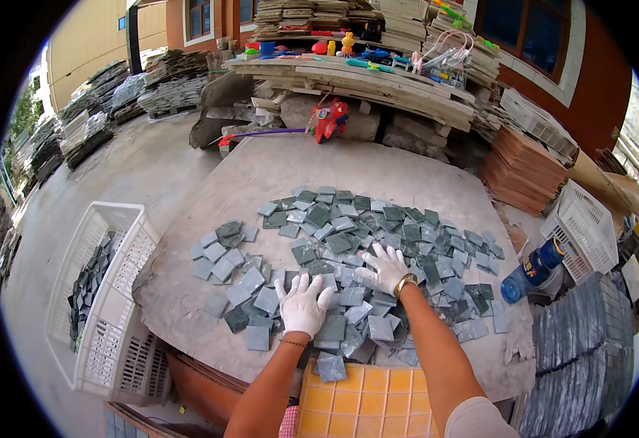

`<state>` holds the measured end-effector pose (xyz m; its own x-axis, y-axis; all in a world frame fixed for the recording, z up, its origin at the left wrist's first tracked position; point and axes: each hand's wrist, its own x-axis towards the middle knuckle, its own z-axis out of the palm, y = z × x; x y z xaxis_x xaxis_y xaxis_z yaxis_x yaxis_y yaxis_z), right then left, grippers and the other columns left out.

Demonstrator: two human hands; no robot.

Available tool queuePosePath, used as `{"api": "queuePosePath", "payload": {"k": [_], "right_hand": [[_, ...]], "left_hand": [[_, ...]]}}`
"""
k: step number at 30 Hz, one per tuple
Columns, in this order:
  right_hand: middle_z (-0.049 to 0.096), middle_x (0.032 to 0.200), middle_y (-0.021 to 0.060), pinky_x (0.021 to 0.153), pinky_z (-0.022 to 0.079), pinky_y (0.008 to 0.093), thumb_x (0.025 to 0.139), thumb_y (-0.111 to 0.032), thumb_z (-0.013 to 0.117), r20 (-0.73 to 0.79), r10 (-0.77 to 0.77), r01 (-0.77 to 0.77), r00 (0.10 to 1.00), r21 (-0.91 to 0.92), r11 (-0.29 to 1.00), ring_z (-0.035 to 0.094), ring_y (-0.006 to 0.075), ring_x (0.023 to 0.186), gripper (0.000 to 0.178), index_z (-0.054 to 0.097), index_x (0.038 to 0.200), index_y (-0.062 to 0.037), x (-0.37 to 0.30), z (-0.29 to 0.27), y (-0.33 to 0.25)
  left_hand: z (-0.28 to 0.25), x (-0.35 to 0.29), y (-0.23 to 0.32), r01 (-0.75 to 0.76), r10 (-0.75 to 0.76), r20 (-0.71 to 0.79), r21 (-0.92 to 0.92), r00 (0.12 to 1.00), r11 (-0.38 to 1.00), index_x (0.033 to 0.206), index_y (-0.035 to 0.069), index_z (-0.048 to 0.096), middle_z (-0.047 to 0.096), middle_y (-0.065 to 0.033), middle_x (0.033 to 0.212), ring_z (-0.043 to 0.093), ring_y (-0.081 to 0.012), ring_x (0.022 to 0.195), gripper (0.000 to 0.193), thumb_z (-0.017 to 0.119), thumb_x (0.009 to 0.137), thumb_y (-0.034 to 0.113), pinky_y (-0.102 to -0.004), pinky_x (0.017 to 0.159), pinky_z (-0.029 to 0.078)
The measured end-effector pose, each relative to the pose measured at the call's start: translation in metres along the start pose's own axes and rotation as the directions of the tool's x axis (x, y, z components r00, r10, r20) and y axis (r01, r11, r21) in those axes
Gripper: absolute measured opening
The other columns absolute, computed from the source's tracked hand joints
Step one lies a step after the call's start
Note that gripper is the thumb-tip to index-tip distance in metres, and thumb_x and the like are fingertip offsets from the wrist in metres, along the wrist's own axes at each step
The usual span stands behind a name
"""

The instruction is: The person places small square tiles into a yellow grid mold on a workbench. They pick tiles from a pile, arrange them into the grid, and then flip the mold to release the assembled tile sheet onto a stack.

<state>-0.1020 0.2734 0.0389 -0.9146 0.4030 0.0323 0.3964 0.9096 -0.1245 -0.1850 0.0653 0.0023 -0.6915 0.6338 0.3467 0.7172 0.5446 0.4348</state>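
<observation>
A loose spread of square grey-green stone tiles (319,213) covers the middle of a worn slab table (181,182). My left hand (303,306), in a white glove, lies over the near part of the tiles with its fingers spread. To its right and slightly farther off, my right hand (383,270), gloved too and wearing a gold-coloured band at the wrist, rests on the pile with fingers apart. Neither hand grips a tile. Below them, a yellow gridded tray (363,401) sits at the table's near edge, and one tile (330,369) overlaps its upper left corner.
White plastic crates (119,292) stand at the left, the upper one holding dark tiles. A blue bottle (531,270) is at the table's right side, above stacked dark tiles (579,358). Reddish slabs (524,171) and another crate (582,230) lie beyond. Toys (330,120) sit at the back.
</observation>
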Motion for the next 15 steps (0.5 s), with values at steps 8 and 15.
{"api": "queuePosePath", "payload": {"k": [8, 15], "right_hand": [[0.052, 0.131, 0.0098, 0.103, 0.033, 0.0435, 0.088, -0.045, 0.053, -0.084, -0.279, 0.287, 0.957, 0.425, 0.859, 0.040, 0.0389, 0.125, 0.041, 0.061, 0.120, -0.0211, -0.045, 0.018, -0.009], [0.066, 0.096, 0.0088, 0.080, 0.047, 0.0330, 0.083, -0.023, 0.063, -0.063, -0.181, 0.142, 0.981, 0.873, 0.466, 0.062, 0.0224, 0.089, 0.029, 0.058, 0.105, -0.0065, -0.139, 0.008, -0.033]], "left_hand": [[0.008, -0.032, 0.030, 0.079, -0.075, 0.025, -0.280, 0.997, 0.957, 0.107, 0.017, 0.068, 0.046, -0.0261, 0.132, 0.041, -0.0399, 0.123, 0.030, 0.052, 0.089, 0.036, -0.0425, 0.104, 0.031], [-0.006, -0.084, 0.052, 0.061, 0.046, 0.118, -0.764, 0.992, 0.642, 0.089, 0.006, 0.067, 0.054, -0.0179, 0.113, 0.048, -0.0305, 0.113, 0.019, 0.054, 0.087, 0.021, -0.0366, 0.097, 0.037]]}}
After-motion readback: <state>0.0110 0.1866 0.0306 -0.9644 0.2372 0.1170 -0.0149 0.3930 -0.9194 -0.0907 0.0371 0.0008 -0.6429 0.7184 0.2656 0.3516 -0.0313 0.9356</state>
